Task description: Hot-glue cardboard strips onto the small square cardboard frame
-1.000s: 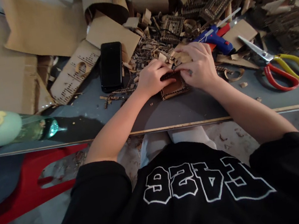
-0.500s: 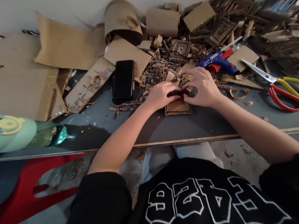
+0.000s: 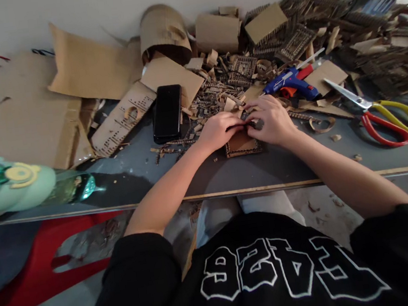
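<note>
Cardboard piece (image 3: pixel 242 143) lies on grey table (image 3: pixel 266 167).

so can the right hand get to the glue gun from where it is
Probably yes. The right hand sits just in front of the blue glue gun, with only loose cardboard scraps between them, though both hands are busy on the small cardboard piece.

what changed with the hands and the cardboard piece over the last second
Little changed. Both hands have drawn their fingertips together over the far edge of the cardboard square, uncovering more of it. The camera tilted up, so everything sits lower in view. Phone, glue gun and scissors stayed put.
</note>
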### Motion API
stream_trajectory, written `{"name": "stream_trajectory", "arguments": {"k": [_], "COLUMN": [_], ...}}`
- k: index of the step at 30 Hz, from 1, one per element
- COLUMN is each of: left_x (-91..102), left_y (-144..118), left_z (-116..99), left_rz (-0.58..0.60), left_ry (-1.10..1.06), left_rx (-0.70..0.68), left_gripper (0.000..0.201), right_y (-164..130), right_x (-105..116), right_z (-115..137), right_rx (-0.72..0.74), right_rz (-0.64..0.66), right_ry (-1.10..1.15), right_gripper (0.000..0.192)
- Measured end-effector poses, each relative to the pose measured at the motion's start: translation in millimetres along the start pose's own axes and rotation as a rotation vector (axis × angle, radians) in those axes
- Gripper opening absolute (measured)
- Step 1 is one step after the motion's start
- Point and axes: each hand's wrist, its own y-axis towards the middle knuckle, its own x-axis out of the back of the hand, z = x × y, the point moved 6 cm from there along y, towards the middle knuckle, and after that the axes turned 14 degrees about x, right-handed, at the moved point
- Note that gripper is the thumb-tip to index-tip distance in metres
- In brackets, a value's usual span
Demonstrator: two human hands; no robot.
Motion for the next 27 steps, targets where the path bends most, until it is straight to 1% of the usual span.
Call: {"name": "stream_trajectory", "arguments": {"k": [2, 4, 5, 7, 9, 10, 13, 15, 17, 20, 22, 24, 27], "left_x": [4.1, 13.4, 20.4, 36.5, 53.5, 61.8, 83.0, 90.6, 91.1, 83.6, 78.1, 74.5, 75.8], "left_y": [0, 1, 2, 4, 6, 7, 5, 1, -3, -9, -13, -17, -26], "left_z": [-2, -5, -7, -10, -15, -16, -17, -14, -11, -8, -9, -10, -16], "left_rz": [-0.021, -0.076, -0.116, -0.185, -0.229, -0.246, -0.304, -0.324, -0.302, -0.237, -0.223, -0.237, -0.289], "left_ry": [-0.021, -0.044, -0.053, -0.047, -0.011, 0.010, 0.030, 0.037, 0.059, 0.088, 0.099, 0.079, -0.020], "left_rx": [-0.009, -0.003, 0.011, 0.048, 0.075, 0.089, 0.140, 0.160, 0.155, 0.139, 0.135, 0.129, 0.063], "left_gripper": [0.019, 0.023, 0.027, 0.041, 0.056, 0.061, 0.063, 0.062, 0.064, 0.067, 0.069, 0.070, 0.061], "right_y": [-1, -1, -1, 0, 2, 2, 3, 3, 3, 3, 3, 3, 3], "right_x": [-1, -3, -3, -1, 1, 3, 6, 5, 4, 4, 3, 2, 1], "right_z": [-2, -4, -5, -7, -6, -5, -3, -3, -4, -4, -4, -4, -5], "right_rx": [-0.005, -0.023, -0.032, -0.044, -0.032, -0.019, 0.010, -0.001, -0.019, -0.031, -0.034, -0.034, -0.023], "right_rz": [-0.013, -0.013, -0.015, -0.034, -0.072, -0.096, -0.148, -0.148, -0.132, -0.111, -0.099, -0.094, -0.091], "right_ry": [0.019, 0.040, 0.045, 0.043, 0.041, 0.043, 0.059, 0.067, 0.079, 0.099, 0.099, 0.092, 0.090], "right_gripper": [0.009, 0.013, 0.015, 0.018, 0.020, 0.021, 0.021, 0.020, 0.018, 0.018, 0.019, 0.019, 0.018]}}
